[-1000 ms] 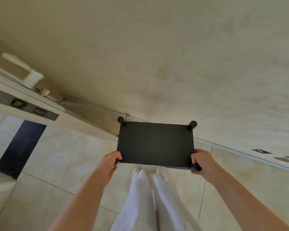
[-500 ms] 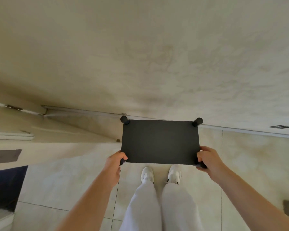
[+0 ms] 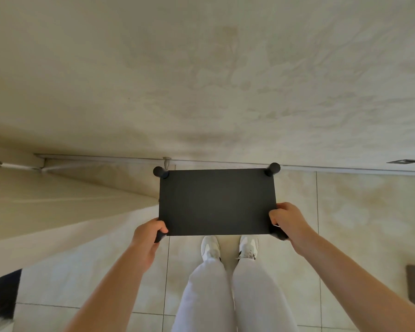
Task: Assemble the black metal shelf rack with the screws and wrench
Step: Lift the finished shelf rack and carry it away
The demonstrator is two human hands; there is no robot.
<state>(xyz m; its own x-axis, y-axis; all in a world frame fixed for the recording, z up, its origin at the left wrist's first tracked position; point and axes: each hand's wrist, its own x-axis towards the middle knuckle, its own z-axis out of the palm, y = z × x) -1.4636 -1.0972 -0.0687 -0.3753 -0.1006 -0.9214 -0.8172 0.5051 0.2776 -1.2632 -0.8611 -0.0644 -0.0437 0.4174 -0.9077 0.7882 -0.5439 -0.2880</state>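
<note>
Well, L hand & R hand fingers curled round rack posts, wall close behind, shoes below

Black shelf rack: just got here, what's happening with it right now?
A person stands on the pale tiled floor and holds the black rectangular metal shelf rack out in front, its flat panel toward the camera. The left hand grips its near left corner, the right hand its near right corner. The two far round-ended posts are untouched. No screws or wrench show.
</note>
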